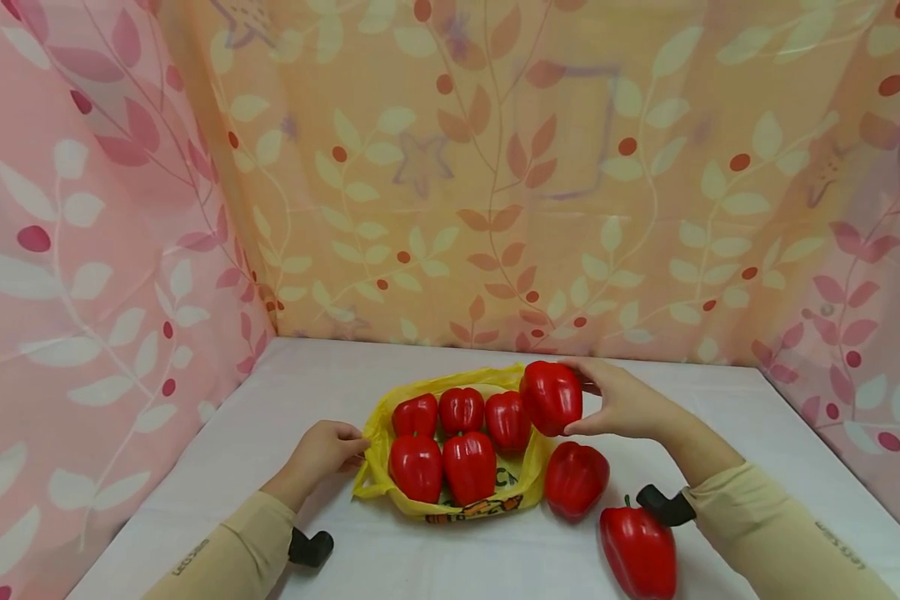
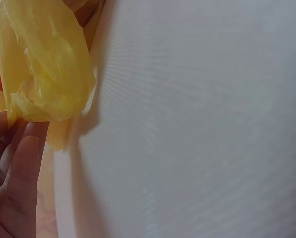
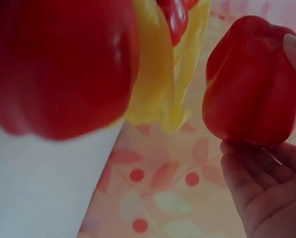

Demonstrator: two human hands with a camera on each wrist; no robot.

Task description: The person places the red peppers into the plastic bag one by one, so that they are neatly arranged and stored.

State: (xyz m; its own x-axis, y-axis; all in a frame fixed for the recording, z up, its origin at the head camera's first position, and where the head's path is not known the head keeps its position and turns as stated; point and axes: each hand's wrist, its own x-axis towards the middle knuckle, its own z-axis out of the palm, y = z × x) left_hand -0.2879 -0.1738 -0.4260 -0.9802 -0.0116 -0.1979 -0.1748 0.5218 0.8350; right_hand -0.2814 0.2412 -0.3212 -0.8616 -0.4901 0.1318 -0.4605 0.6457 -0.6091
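A yellow plastic bag (image 1: 381, 473) lies spread wide at its mouth, with several red bell peppers inside, one of them a front bell pepper (image 1: 469, 468). My left hand (image 1: 322, 457) pinches the bag's left edge; in the left wrist view the fingers (image 2: 24, 168) meet the crumpled yellow plastic (image 2: 48, 74). Above the bag's right rim, my right hand (image 1: 626, 402) grips a red bell pepper (image 1: 552, 398) between thumb and fingers. The right wrist view shows that bell pepper (image 3: 255, 84) raised, thumb on one side and fingers on the other.
Outside the bag, a bell pepper (image 1: 576, 481) lies against its right side. Another bell pepper (image 1: 639, 550) is nearer the front, beside the black wrist camera mount (image 1: 667, 505). A white table (image 1: 390, 558) carries everything, with a patterned curtain (image 1: 495, 167) behind and at the sides.
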